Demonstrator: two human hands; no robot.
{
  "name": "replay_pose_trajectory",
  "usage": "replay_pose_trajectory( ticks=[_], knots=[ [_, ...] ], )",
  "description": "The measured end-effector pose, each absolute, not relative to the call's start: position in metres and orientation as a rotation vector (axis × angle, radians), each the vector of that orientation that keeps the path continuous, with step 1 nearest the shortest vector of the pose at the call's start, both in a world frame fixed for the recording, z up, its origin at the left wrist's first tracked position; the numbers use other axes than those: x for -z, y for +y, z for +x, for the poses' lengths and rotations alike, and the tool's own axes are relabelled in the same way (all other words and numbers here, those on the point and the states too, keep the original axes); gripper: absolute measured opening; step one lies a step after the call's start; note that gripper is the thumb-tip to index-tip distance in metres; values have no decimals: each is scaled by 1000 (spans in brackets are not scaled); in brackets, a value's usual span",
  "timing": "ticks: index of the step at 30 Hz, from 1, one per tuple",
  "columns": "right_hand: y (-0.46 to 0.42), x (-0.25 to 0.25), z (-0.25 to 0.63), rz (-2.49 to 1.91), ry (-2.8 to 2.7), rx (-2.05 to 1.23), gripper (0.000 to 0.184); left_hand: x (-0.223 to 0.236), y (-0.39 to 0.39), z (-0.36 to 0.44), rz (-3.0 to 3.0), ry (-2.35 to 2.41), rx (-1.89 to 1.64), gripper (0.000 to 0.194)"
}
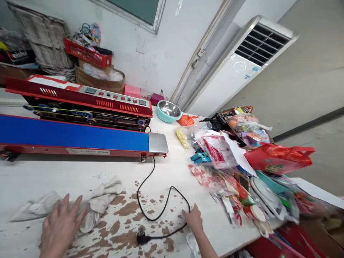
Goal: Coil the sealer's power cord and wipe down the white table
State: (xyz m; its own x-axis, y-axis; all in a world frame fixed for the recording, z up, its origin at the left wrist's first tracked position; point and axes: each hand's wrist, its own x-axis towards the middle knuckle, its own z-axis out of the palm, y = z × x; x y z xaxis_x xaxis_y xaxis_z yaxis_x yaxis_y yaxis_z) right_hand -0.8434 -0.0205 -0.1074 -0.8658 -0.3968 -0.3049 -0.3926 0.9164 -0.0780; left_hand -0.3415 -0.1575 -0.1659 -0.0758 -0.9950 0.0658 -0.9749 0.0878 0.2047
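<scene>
A crumpled whitish cloth (103, 197) lies on the worn white table at the lower left. My left hand (61, 225) rests on it with fingers spread, so part of the cloth is hidden. Over at the lower middle, my right hand (194, 218) is at a bend of a black power cord (168, 200), thumb and curled fingers around it. This cord loops down from under the machine's end. Its black plug (142, 237) lies on the table left of my right hand. A red sealing machine with a blue conveyor belt (75, 134) stands beyond both hands.
A teal-rimmed metal bowl (168, 110) stands near the wall. Packaged goods (217, 148) and a red bag (279, 157) crowd the right side. Behind the machine are a red basket (87, 53) and a cardboard box (100, 80). An air conditioner (236, 64) stands behind.
</scene>
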Motion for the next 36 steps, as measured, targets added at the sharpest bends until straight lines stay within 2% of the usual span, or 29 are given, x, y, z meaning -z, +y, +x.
replay_pose_trajectory(
  ticks=[2, 4, 5, 7, 9, 11, 13, 15, 17, 19, 21, 23, 24, 26, 28, 31, 33, 36],
  knots=[
    [-17, 119, -858, -598, 2683, 100, 42, 157, -143, -386, 1976, -2194, 103, 52],
    [-16, 128, -867, -644, 2616, 213, 14, 148, -129, -436, 1858, -2368, 323, 52],
    [-16, 131, -870, -666, 2588, 283, 8, 146, -123, -463, 1788, -2464, 515, 53],
    [-17, 132, -873, -685, 2526, 449, 9, 148, -113, -517, 1658, -2582, 820, 62],
    [-19, 126, -875, -690, 2441, 623, 7, 154, -107, -563, 1552, -2660, 942, 72],
    [-23, 109, -877, -659, 2288, 877, 16, 157, -104, -596, 1490, -2674, 958, 59],
    [-29, 80, -881, -512, 2044, 1246, 32, 146, -104, -616, 1504, -2573, 1043, 42],
    [-40, 40, -885, -311, 1769, 1557, 53, 119, -107, -630, 1507, -2370, 1264, 30],
    [-56, -7, -889, -309, 1641, 1610, 60, 79, -113, -643, 1411, -2037, 1594, 28],
    [-79, -56, -890, -477, 1561, 1579, 57, 33, -124, -661, 1269, -1629, 1856, 36],
    [-108, -101, -888, -666, 1488, 1547, 52, -8, -141, -684, 1153, -1378, 1951, 61],
    [-144, -141, -883, -850, 1363, 1563, 44, -40, -165, -713, 1052, -1427, 1864, 95],
    [-163, -158, -881, -948, 1314, 1563, 42, -53, -179, -729, 1022, -1478, 1792, 105],
    [-202, -187, -879, -1134, 1240, 1543, 38, -75, -213, -761, 992, -1479, 1668, 109],
    [-240, -209, -881, -1267, 1185, 1508, 37, -98, -251, -788, 962, -1379, 1588, 100],
    [-290, -230, -889, -1322, 1095, 1485, 40, -135, -306, -808, 875, -1339, 1544, 70],
    [-322, -235, -894, -1285, 978, 1540, 42, -155, -338, -807, 836, -1375, 1573, 49],
    [-372, -230, -902, -1343, 803, 1604, 33, -164, -384, -802, 807, -1386, 1613, 34]
  ],
)
